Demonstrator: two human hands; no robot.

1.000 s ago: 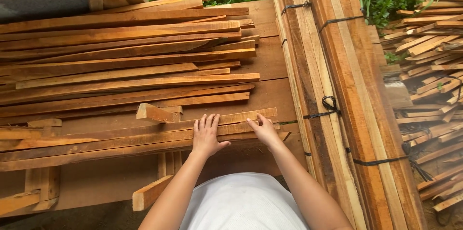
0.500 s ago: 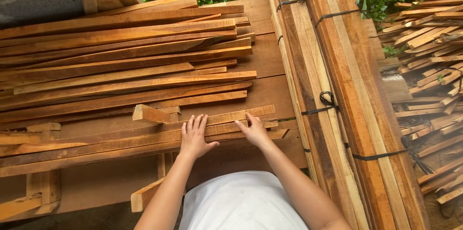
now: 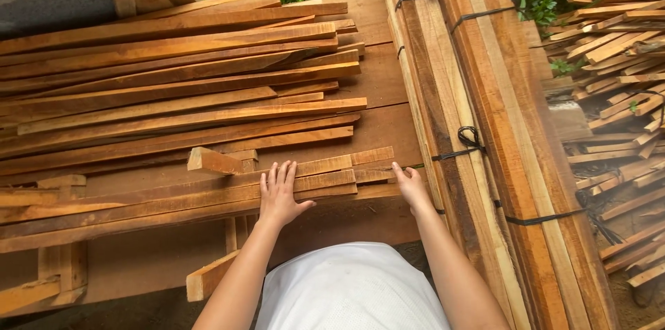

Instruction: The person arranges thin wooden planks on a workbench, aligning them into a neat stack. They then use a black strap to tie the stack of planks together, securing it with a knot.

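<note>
Wooden worktop [image 3: 381, 87] carries a broad loose stack of long wooden slats [image 3: 173, 74] over its far and left parts. To the right, strapped bundles of planks [image 3: 485, 129] run lengthwise, bound with black ties, edge close beside the worktop. Further right lies a separate heap of short offcuts [image 3: 616, 94]. Along the near edge of the worktop sits a small group of slats [image 3: 208, 198], laid side by side, ends staggered at the right. Left hand [image 3: 279, 195] lies flat on top of this group, fingers spread, palm down, gripping nothing. Right hand [image 3: 412, 186] is at the slats' right ends, fingertips touching the end faces, fingers loosely extended, between the slats and the bundles. A short wooden block [image 3: 215, 162] rests tilted just beyond the left hand.
</note>
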